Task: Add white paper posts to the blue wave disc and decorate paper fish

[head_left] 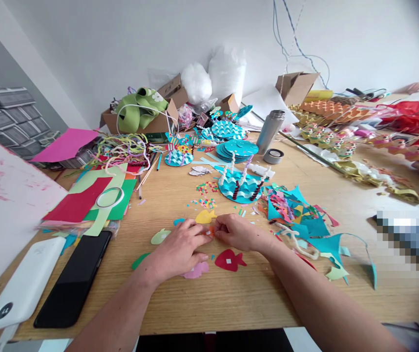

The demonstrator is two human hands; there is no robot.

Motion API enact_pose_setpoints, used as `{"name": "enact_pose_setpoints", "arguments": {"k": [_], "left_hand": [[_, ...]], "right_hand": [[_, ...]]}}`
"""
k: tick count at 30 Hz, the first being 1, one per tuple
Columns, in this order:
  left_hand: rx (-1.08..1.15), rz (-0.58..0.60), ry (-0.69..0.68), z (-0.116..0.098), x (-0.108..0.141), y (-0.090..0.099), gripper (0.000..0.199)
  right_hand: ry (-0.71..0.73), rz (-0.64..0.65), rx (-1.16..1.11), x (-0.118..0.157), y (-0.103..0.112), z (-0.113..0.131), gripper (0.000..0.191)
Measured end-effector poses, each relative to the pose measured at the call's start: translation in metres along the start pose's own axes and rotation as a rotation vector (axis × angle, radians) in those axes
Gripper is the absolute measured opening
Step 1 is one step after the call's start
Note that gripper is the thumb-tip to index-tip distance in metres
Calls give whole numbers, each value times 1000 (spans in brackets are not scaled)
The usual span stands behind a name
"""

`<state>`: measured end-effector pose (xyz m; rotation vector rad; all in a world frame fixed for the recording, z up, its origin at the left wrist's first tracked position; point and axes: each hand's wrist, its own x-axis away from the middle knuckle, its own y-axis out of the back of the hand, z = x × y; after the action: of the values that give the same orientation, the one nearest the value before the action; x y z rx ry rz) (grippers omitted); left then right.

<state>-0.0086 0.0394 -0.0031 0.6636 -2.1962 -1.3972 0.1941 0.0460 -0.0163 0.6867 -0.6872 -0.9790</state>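
My left hand [182,247] lies low over the table with its fingers spread, its fingertips at a small orange paper piece [208,231] that bears a white square. My right hand [237,232] is closed, its fingertips together at the right edge of that piece; whatever is between them is too small to name. Around the hands lie a yellow paper fish [205,216], a light green one [160,236], a red one [227,260] with a white square, a purple one [198,270] partly under my left hand, and a green piece [140,260].
Behind the hands stands a blue wavy paper base [240,188] with upright stems. Paper scraps [312,225] lie at right. A steel flask [271,131] stands farther back. A black phone [75,278], white power bank [24,281] and tape roll [110,197] are at left.
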Motion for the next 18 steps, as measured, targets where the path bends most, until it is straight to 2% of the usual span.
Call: {"name": "enact_pose_setpoints", "arguments": {"k": [18], "left_hand": [[12, 3, 5, 0, 0, 1, 42]], "right_hand": [[-19, -18, 48, 0, -1, 3, 14]]}}
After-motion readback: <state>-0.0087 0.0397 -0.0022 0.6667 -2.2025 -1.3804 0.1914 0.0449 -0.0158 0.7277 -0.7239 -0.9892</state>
